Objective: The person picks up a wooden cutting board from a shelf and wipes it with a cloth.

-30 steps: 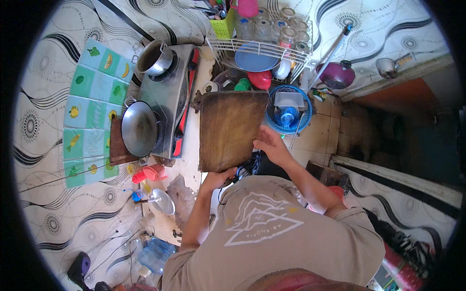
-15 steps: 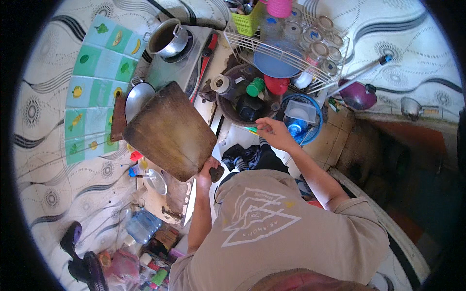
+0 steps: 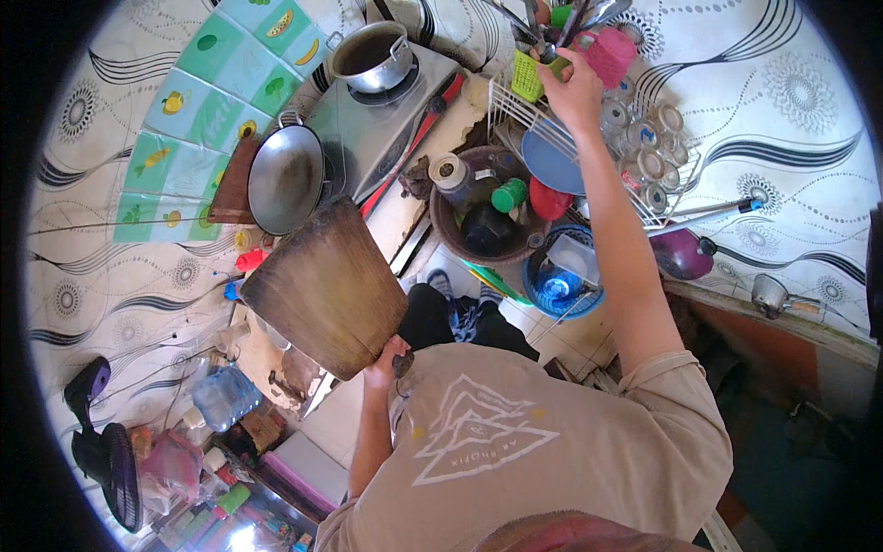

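Observation:
My left hand (image 3: 384, 362) is closed round the short handle of a worn wooden cutting board (image 3: 324, 287), which is held tilted in front of my body on the left. My right arm stretches up to the far right, over the dish rack (image 3: 635, 179). There my right hand (image 3: 574, 90) is at a lime-green utensil basket (image 3: 528, 77), its fingers bent together among the utensils (image 3: 572, 20). What the fingertips grip, if anything, cannot be made out. Right beside the hand is a pink plastic cup (image 3: 607, 55).
A two-burner stove (image 3: 354, 138) bears a pot (image 3: 372, 57); a wok (image 3: 285, 179) stands beside it. A brown basin (image 3: 441, 221) of dishes and a blue basket (image 3: 593, 299) lie below the rack. Glass jars (image 3: 648, 138) and a blue plate (image 3: 552, 156) fill the rack.
My right hand has moved from beside the basin up and away to the utensil basket. The cutting board stays in my left hand, slightly lower; the view has shifted.

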`<state>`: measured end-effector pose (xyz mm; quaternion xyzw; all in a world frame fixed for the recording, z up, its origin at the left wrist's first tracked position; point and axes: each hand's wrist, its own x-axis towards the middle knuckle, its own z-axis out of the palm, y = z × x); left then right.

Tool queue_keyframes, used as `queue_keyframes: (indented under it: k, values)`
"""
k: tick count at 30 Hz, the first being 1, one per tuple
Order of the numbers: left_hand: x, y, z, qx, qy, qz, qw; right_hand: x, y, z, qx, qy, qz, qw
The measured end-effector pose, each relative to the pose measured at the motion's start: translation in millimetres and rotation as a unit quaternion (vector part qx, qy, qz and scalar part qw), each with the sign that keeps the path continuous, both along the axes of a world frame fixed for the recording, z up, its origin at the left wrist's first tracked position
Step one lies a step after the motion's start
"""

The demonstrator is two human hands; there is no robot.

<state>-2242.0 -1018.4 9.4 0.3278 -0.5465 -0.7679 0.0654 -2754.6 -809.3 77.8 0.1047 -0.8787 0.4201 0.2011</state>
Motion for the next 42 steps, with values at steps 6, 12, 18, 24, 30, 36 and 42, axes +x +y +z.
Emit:
queue_keyframes:
  k: [6, 12, 18, 24, 30, 36, 42]
  values:
    - [-49.4, -17.1, -12.7, 0.024, 0.015, -0.028, 0.999, -28.1, -10.3, 9.0, 0.064, -0.009, -0.025, 0.998]
    - [-106.7, -62.0, -11.6, 0.017, 0.007, -0.103, 0.994, -39.1, -16.8, 22.5, 0.110, -0.022, -0.036, 0.993]
    - [-139.9, -101.0, -29.9, 0.032, -0.006, -0.122, 0.992, -35.6, -20.0, 31.0, 0.128, -0.017, -0.024, 0.991]
    - [-166.1, -115.2, -45.0, 0.110, -0.016, -0.146, 0.983, -26.1, -12.0, 72.1, 0.132, -0.040, -0.042, 0.990]
    - [-196.3, -122.4, -40.0, 0.096, -0.024, -0.156, 0.983, -25.5, 0.5, 69.4, 0.121, -0.061, -0.029, 0.990]
    - [-235.8, -141.1, -24.0, 0.075, 0.020, -0.155, 0.985, -29.1, 5.8, 48.7, 0.111, -0.111, -0.011, 0.988]
    - [-261.1, -169.9, -14.6, 0.072, 0.110, -0.151, 0.980, 28.8, 10.7, 17.8, 0.030, -0.064, -0.050, 0.996]
